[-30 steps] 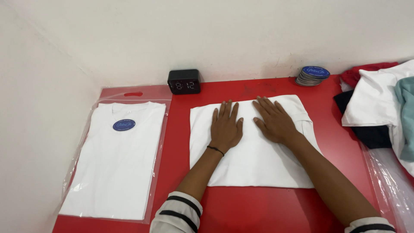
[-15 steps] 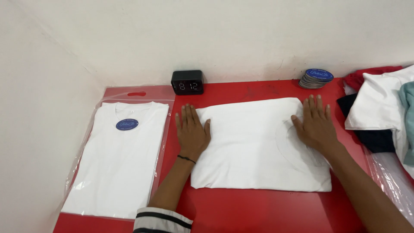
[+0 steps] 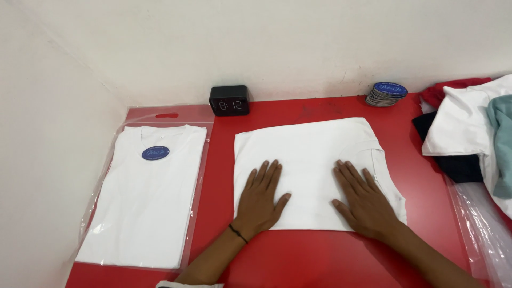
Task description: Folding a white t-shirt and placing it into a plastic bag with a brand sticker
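- Tabletop (image 3: 320, 261), one, red, runs under everything you have laid out, with white walls at its back and left.
- Folded white shirts, two: one bare white shirt (image 3: 314, 160) lies flat in the middle in front of you; the other sits in one clear plastic bag (image 3: 144, 192) at your left, well apart from the first.
- Heap of loose clothes (image 3: 474, 133) at your right edge, one pile; you can make out white, teal, dark and red cloth in it, above some clear plastic film (image 3: 485, 229).
- Your left hand (image 3: 261, 200) lies palm down, fingers spread flat, on the lower left part of the bare shirt, gripping nothing; a thin dark band circles that wrist.
- Your right hand (image 3: 365, 200) lies the same way, open and flat, on the lower right part of it, holding nothing.
- Black digital clock (image 3: 229, 100), one, stands at the back wall.
- Stack of round blue labels (image 3: 388, 94), one, sits at the back right.
- Oval blue label (image 3: 156, 153), one, is on the bagged shirt near its collar; a red header strip tops the bag.
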